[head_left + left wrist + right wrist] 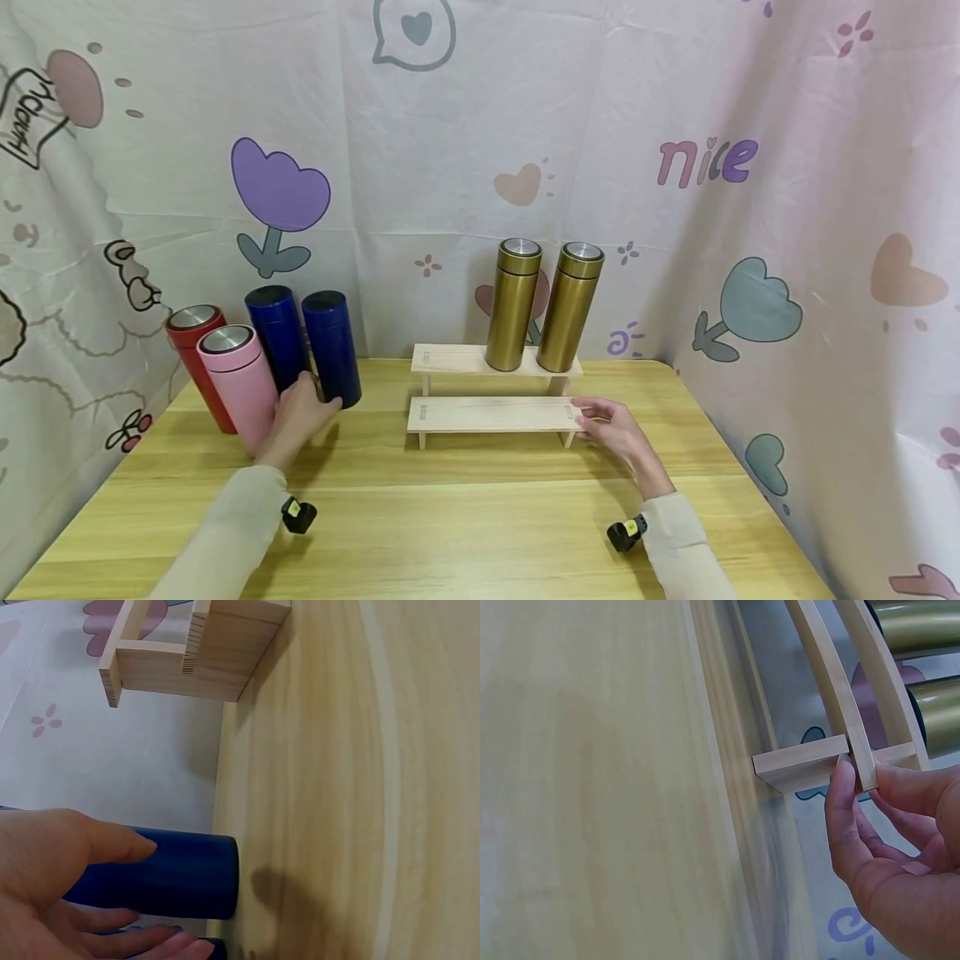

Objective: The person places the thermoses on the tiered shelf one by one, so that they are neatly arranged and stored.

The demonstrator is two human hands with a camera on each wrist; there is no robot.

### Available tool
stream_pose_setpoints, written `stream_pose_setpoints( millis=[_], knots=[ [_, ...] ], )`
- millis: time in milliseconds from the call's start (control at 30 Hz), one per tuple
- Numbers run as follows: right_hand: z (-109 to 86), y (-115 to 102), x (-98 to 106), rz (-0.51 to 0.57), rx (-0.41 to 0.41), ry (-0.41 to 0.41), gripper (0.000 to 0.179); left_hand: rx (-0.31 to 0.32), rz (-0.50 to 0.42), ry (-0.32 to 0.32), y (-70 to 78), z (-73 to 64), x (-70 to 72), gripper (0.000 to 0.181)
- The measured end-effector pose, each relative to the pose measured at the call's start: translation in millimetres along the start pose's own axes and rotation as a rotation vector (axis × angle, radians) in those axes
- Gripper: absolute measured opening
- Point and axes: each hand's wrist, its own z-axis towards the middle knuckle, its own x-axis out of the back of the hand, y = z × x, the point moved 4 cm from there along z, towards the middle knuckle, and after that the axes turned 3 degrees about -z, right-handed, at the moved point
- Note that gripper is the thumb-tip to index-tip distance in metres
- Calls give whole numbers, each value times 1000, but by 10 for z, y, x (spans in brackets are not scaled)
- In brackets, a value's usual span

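Observation:
My left hand (298, 414) reaches in at the right-hand blue thermos (332, 350). In the left wrist view its thumb lies across that blue bottle, and its other fingers extend alongside, uncurled; whether they touch it I cannot tell. A second blue thermos (276, 333) stands just left of it, partly behind the hand. My right hand (611, 427) pinches the right end of the lower board of a two-step wooden shelf (487, 414) between thumb and fingers. Two gold thermoses (513, 308) with silver lid tops stand on the shelf's upper step.
A pink thermos (238, 387) and a red thermos (193, 333) stand at the left, beside the left forearm. The wood-grain table (450, 533) ends at a printed curtain (420, 150) behind and on both sides.

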Motion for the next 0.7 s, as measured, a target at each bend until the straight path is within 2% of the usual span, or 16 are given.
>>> stream_pose_setpoints(
  millis=[200,500,700],
  knots=[
    [-5,-13,5,-4,-7,6,44,40,-81,-37,-43,60,-92,88],
    [-6,-6,-3,-3,-6,-1,44,133,-281,24,-142,214,-213,95],
    [-3,-5,4,-7,-3,1,44,163,-352,41,-179,269,-256,100]
  ],
)
